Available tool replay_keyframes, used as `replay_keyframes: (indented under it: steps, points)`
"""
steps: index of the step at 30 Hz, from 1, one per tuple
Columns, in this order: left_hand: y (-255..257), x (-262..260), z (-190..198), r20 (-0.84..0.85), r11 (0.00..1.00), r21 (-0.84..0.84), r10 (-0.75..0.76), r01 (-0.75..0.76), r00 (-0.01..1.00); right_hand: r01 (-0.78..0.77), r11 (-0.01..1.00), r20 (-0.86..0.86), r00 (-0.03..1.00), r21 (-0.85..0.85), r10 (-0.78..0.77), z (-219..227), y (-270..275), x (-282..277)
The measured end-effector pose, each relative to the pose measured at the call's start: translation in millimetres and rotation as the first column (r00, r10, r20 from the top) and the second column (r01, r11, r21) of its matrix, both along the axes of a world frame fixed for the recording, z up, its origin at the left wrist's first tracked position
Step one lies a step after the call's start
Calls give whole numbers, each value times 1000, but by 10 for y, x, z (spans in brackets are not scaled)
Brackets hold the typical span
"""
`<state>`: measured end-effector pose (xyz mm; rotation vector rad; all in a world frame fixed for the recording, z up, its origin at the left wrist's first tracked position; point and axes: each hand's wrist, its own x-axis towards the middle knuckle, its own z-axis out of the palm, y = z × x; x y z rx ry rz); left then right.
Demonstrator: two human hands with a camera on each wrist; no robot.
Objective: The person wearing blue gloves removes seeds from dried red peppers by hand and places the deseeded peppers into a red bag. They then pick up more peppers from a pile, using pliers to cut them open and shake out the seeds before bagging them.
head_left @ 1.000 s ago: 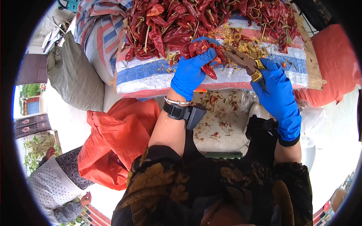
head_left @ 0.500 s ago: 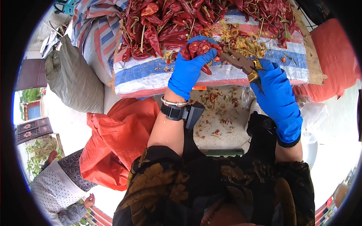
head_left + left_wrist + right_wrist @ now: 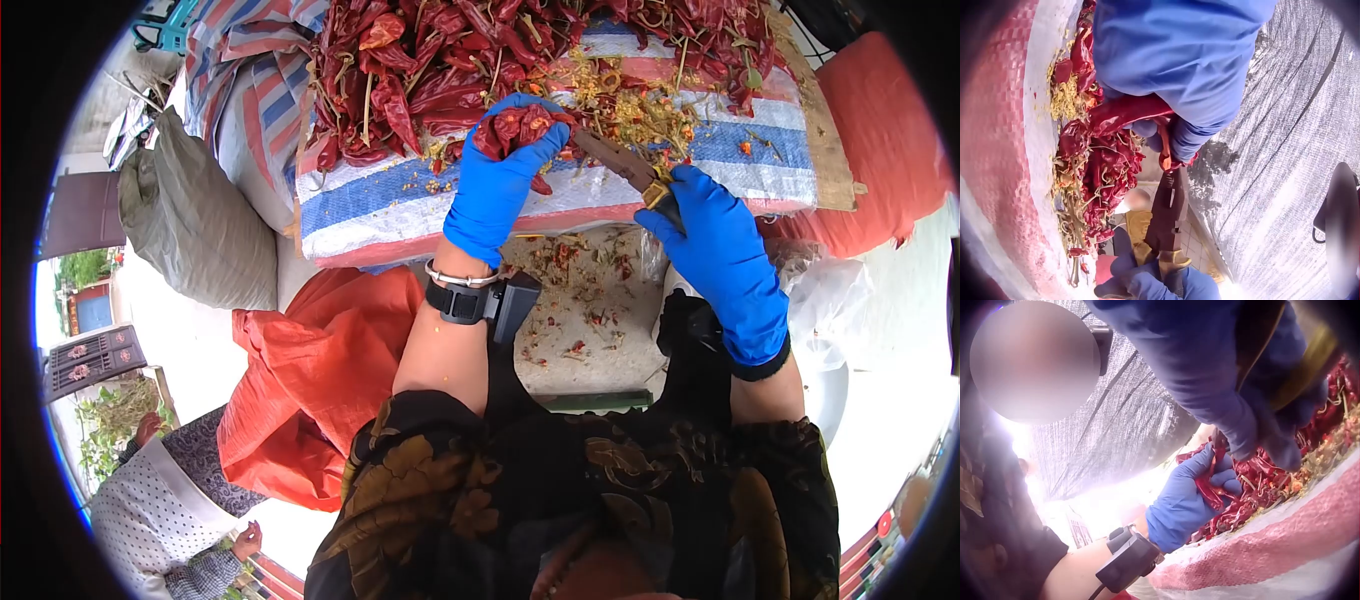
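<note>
My left hand [image 3: 500, 180], in a blue glove, holds several dried red chili peppers [image 3: 516, 128] bunched between thumb and fingers. In the left wrist view one long chili [image 3: 1129, 114] sticks out of that grip. My right hand [image 3: 715, 245], also gloved in blue, grips a pair of pliers [image 3: 622, 163] with rusty jaws and yellow-and-dark handles. The jaws point left, their tips right at the chilies in my left hand. In the right wrist view the right hand's fingers [image 3: 1254, 425] hide much of the pliers.
A heap of dried chilies [image 3: 440, 70] covers the back of the striped woven sheet [image 3: 390, 200], with yellow seeds and stems [image 3: 640, 115] beside it. An open red sack [image 3: 310, 380] stands at left, near a grey-green sack [image 3: 195, 215]. Another person [image 3: 160, 510] is at lower left.
The pliers have come further left, and their jaws look closed together where they were slightly parted before. My right hand has shifted left with them. The left hand keeps the chilies.
</note>
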<state>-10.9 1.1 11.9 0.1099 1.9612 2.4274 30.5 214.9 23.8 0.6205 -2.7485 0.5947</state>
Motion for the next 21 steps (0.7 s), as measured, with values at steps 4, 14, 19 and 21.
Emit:
replay_keyframes:
  steps: [4,14,19,21]
  points:
    - [8,2,-3,94,960,273,43,-67,995,-5,979,420,903,-204,92,199,-10,-59]
    - [20,31,-169,-3,563,811,-269,160,963,325,627,706,360,-708,610,409,-98,-18]
    - [41,70,-40,-105,472,848,-296,241,949,474,497,660,280,-727,697,373,-93,43]
    - [-14,-4,-44,-217,408,851,-299,330,929,437,454,615,369,-776,697,374,-25,17]
